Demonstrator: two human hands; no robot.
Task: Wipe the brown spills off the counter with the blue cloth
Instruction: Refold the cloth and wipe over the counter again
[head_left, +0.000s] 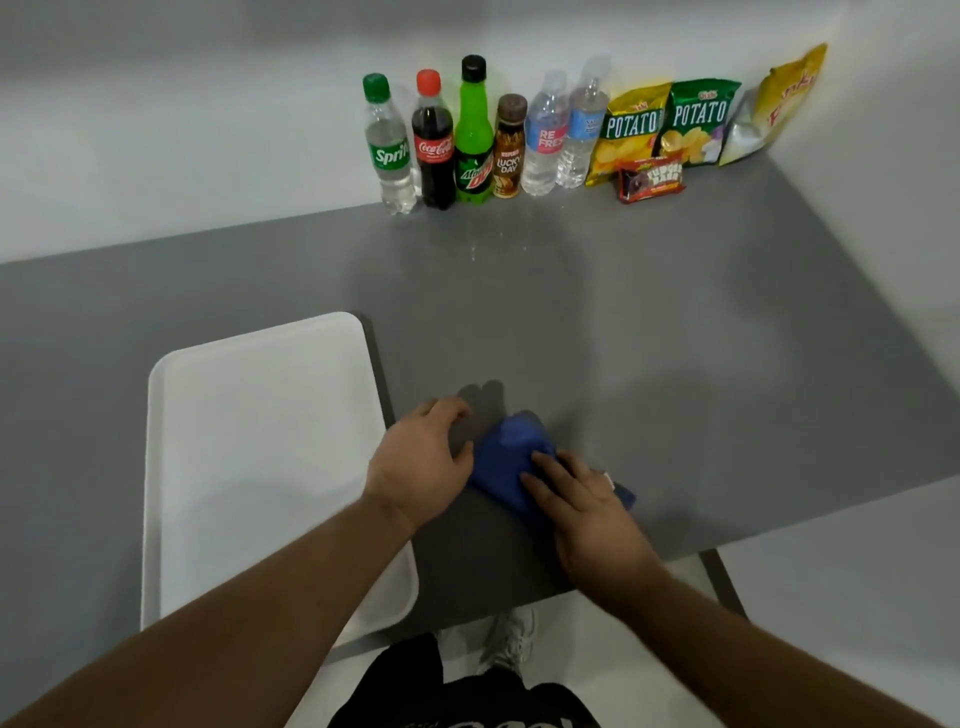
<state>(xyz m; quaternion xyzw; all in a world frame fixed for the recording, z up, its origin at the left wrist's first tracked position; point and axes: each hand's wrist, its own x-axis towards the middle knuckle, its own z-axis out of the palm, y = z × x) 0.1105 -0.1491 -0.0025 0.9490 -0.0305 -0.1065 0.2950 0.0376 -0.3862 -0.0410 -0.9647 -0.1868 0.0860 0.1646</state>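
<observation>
The blue cloth (511, 460) lies bunched on the grey counter (675, 338) near its front edge. My right hand (582, 499) presses flat on the cloth's near right part, fingers straight and pointing up-left. My left hand (423, 460) rests on the counter just left of the cloth, fingers loosely curled, thumb close to the cloth's left edge; whether it touches the cloth I cannot tell. No brown spill shows on the counter; a few small pale specks (475, 249) lie near the bottles.
A white tray (208, 415) sits at the left, overhanging the front edge. Along the back wall stand several bottles (472, 135) and several snack bags (696, 124). The counter's front edge runs just below my hands.
</observation>
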